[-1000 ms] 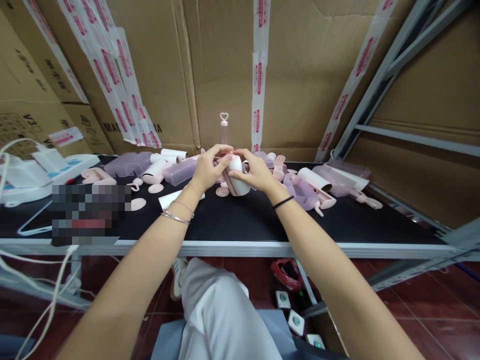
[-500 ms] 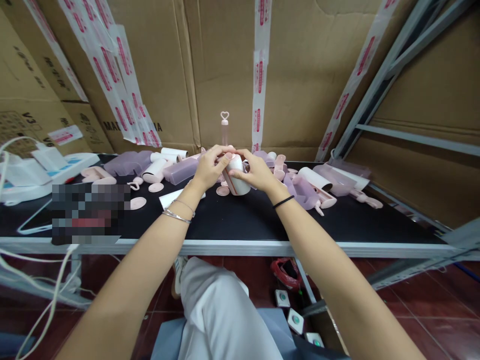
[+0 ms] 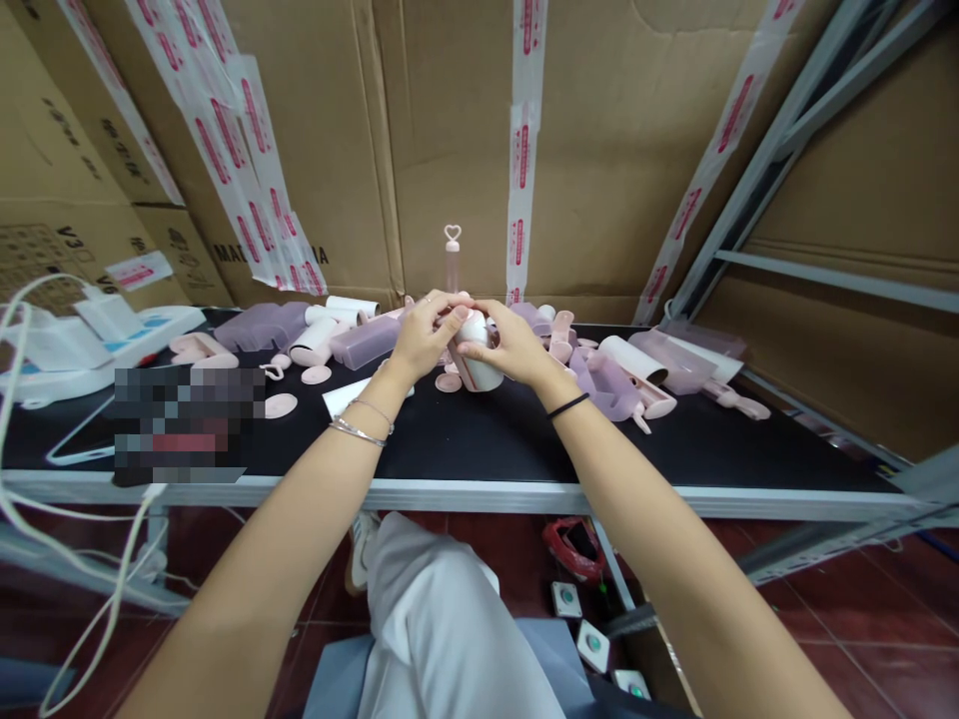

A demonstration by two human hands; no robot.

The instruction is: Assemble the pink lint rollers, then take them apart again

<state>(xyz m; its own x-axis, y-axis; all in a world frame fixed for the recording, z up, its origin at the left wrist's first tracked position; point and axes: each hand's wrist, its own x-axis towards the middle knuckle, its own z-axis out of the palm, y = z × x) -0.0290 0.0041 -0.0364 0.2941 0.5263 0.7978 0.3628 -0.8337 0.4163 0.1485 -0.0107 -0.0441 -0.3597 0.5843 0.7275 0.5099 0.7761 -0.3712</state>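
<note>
A white cylinder with a reddish stripe [image 3: 479, 367] and a pink piece at its top is held between my two hands, tilted a little to the left, above the black tabletop. My left hand [image 3: 429, 335] is closed at its upper left, thumb and fingers on the pink top. My right hand [image 3: 513, 343] wraps its right side, thumb across the front, fingertips meeting the left ones at the top. Just behind stands a clear pink tube with a heart-shaped ring [image 3: 453, 250]. A pink disc [image 3: 448, 382] lies just left of the cylinder's base.
Translucent purple trays [image 3: 365, 343], white tubes [image 3: 633, 358] and small pink parts lie along the back of the black table [image 3: 465, 439]. At left are a power strip [image 3: 112, 345] with cables and a blurred-out device [image 3: 180, 429]. Cardboard [image 3: 450, 130] walls the back; a metal frame [image 3: 809, 120] rises at right.
My hands keep the same hold on the cylinder, with at most a slight shift of the fingers. The whole view has drifted slightly to the right.
</note>
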